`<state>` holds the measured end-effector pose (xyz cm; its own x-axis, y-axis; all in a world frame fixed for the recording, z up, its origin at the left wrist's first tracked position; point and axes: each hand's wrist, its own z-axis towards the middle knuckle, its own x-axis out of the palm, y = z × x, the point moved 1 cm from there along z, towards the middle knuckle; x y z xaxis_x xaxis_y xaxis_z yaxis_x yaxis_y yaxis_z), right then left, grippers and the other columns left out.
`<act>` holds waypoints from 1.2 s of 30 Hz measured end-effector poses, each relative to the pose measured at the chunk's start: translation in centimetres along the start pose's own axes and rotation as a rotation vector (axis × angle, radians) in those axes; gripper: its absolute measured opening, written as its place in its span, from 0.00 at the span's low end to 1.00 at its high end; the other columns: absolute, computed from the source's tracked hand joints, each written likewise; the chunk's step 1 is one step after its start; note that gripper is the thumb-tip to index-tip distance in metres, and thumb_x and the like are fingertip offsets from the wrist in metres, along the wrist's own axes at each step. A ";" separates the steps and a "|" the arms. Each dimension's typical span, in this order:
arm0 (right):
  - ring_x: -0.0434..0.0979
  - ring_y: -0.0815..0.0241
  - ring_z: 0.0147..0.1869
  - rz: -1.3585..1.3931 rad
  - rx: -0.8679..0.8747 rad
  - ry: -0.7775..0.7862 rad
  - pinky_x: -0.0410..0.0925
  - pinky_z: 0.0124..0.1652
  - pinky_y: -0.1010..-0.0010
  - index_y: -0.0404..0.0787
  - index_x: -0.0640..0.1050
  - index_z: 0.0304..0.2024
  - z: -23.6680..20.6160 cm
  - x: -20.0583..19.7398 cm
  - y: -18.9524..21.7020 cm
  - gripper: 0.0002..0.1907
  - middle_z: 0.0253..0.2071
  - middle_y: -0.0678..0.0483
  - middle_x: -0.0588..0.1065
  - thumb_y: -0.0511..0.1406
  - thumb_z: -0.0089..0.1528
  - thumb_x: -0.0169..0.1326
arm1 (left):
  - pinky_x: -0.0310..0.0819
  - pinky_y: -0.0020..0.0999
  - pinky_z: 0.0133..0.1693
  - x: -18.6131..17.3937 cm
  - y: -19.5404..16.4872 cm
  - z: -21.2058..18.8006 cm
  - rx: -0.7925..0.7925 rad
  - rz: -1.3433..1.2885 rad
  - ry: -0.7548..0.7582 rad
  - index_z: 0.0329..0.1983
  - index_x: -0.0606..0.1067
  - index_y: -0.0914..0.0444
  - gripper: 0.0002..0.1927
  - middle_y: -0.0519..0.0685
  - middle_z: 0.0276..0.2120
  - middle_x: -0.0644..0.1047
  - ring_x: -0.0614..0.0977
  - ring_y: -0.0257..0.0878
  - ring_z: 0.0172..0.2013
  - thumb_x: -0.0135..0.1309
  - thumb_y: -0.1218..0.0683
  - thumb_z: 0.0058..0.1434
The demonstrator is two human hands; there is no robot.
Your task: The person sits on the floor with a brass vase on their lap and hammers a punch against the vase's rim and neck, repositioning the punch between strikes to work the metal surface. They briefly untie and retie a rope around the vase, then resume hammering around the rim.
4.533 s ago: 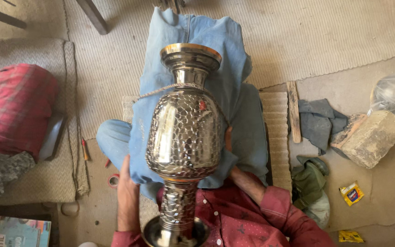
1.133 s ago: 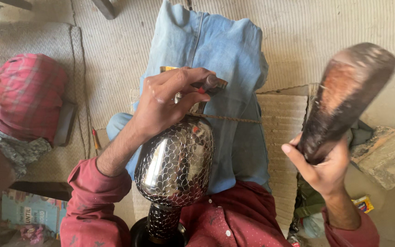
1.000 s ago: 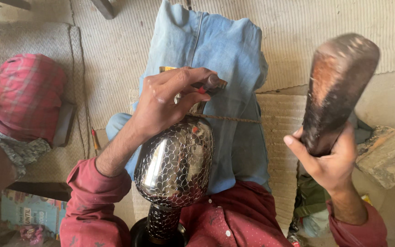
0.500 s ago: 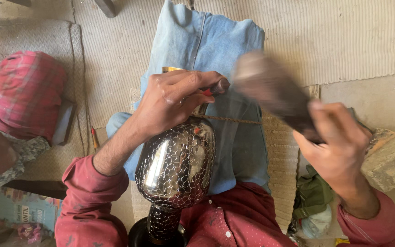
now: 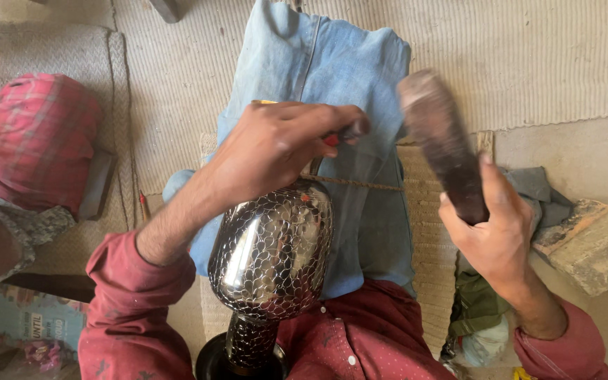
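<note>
1. Metal vase (image 5: pixel 272 260), shiny, scale-patterned, lies along the person's lap with its foot toward the chest and its neck pointing away over the blue-jeaned legs (image 5: pixel 332 91). Same spot as half a second ago.
2. Left hand (image 5: pixel 276 151) sits over the vase's neck end, fingers curled tight around a small tool with a red bit (image 5: pixel 332 138) showing; the tip is hidden, cannot tell exactly where it touches. The grip hasn't changed since a second ago.
3. Right hand (image 5: pixel 490 236), right of the vase, is wrapped closed around the handle of a dark wooden mallet (image 5: pixel 439 137).
4. Change: a second ago the mallet was raised well right of the vase; now its head has swung in close to the left hand, just right of the tool. Blurred, so it's mid-stroke.
5. Reads as a strike on the tool, chasing the vase surface.
6. Beyond the vase: woven mat (image 5: pixel 529 63). Left of the vase: red checked cloth bundle (image 5: pixel 29 141).
</note>
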<state>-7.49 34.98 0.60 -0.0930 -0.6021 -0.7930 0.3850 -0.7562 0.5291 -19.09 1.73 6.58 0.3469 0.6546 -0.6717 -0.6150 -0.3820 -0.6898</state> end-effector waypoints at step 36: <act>0.82 0.51 0.43 0.034 -0.080 0.037 0.73 0.40 0.67 0.38 0.62 0.74 5.4 -2.4 0.4 0.45 0.42 0.40 0.77 0.32 0.61 0.72 | 0.80 0.36 0.40 0.3 0.4 -1.4 -0.066 -0.050 -0.114 0.61 0.73 0.60 0.24 0.47 0.40 0.81 0.85 0.41 0.39 0.66 0.63 0.64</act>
<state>-12.08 34.70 4.39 -0.0454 -0.6166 -0.7860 0.4597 -0.7114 0.5316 -18.27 0.84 5.70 0.2911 0.7425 -0.6033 -0.5497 -0.3863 -0.7407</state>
